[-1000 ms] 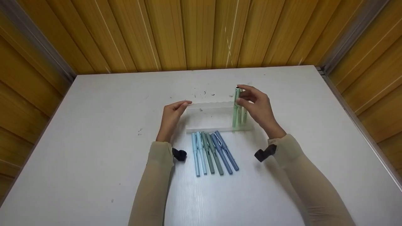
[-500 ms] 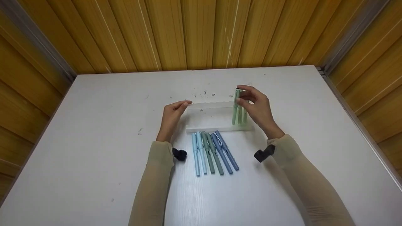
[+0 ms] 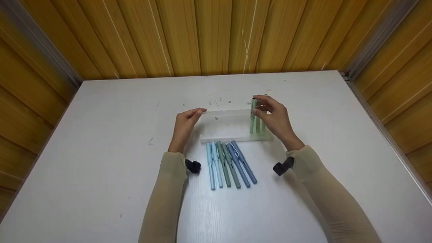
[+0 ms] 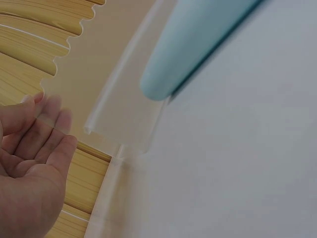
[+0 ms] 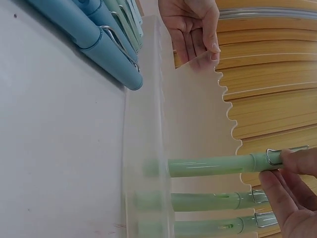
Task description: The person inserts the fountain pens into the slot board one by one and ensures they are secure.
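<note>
A frosted, see-through pen stand (image 3: 222, 139) with a scalloped back edge stands mid-table. My left hand (image 3: 184, 127) pinches its back panel's left corner between thumb and fingers; in the left wrist view some fingers show through the panel. Toward the stand's right end, my right hand (image 3: 278, 118) pinches a light green pen (image 5: 213, 166) near its clip end, with the pen upright. Its lower end sits behind the stand's front ledge (image 5: 143, 119). Beside it, two more light green pens (image 5: 205, 202) stand in the stand, partly hidden by the right hand in the head view.
In front of the stand, pens lie side by side: light blue pens (image 3: 210, 165), dark green pens (image 3: 226, 165) and blue pens (image 3: 241, 165). A light blue pen end (image 4: 188, 54) fills the top of the left wrist view. Yellow panelled walls (image 3: 216, 37) border the white table (image 3: 101, 152).
My right hand has come down slightly with the light green pen, whose top sits lower than before. The left hand, the stand and the lying pens have stayed put.
</note>
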A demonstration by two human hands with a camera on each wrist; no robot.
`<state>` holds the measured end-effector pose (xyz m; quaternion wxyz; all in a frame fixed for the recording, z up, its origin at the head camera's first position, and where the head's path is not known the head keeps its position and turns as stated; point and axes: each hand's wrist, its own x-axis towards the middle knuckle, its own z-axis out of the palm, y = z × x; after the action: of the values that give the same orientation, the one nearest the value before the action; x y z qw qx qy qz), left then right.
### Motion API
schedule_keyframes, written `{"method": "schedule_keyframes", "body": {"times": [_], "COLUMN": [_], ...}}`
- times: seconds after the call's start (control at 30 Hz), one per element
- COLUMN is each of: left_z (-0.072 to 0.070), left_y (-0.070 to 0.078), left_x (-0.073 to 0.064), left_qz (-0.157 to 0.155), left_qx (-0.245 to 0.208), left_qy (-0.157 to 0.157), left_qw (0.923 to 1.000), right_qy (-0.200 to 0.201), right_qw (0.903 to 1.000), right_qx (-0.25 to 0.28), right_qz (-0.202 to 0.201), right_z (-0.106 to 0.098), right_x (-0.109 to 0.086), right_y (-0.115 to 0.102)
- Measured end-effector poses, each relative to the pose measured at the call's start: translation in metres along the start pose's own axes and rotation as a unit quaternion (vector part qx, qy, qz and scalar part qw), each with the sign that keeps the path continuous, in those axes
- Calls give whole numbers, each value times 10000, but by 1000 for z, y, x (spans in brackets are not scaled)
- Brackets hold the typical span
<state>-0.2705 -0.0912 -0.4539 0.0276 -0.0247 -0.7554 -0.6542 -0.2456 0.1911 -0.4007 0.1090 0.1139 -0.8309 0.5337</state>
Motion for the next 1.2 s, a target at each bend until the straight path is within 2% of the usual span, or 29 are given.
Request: {"method": "schedule_keyframes", "body": {"times": [0.5,0.53,0.63,0.73,0.77,0.9,1.1,1.2], "left_z": [-1,-1,-1,-1,-1,-1,0,0], "left_y": [0,4,5,6,2,1,0,0], "left_x": [0,-2,-2,-3,0,0,0,0], "left_qz": [-38,-81,-146,-194,-168,-105,40,36], "left_qx": [38,66,58,32,-3,-23,-95,-132], "left_qy": [23,4,-32,-38,-28,4,-9,-9], "left_qw": [10000,9999,9999,9998,9999,9999,9999,9999], "right_qy": [-163,-179,-235,-291,-306,-290,-180,-187], "right_qw": [9993,9991,9984,9969,9961,9908,9754,9702], "right_qx": [-330,-379,-511,-652,-695,-970,-1592,-1775], "right_qz": [-28,-16,-74,-331,-447,-897,-1512,-1638], "right_z": [1,1,0,-1,-1,-3,-5,-7], "right_x": [1,1,1,2,2,3,5,7], "right_y": [2,2,1,0,0,0,-1,-1]}}
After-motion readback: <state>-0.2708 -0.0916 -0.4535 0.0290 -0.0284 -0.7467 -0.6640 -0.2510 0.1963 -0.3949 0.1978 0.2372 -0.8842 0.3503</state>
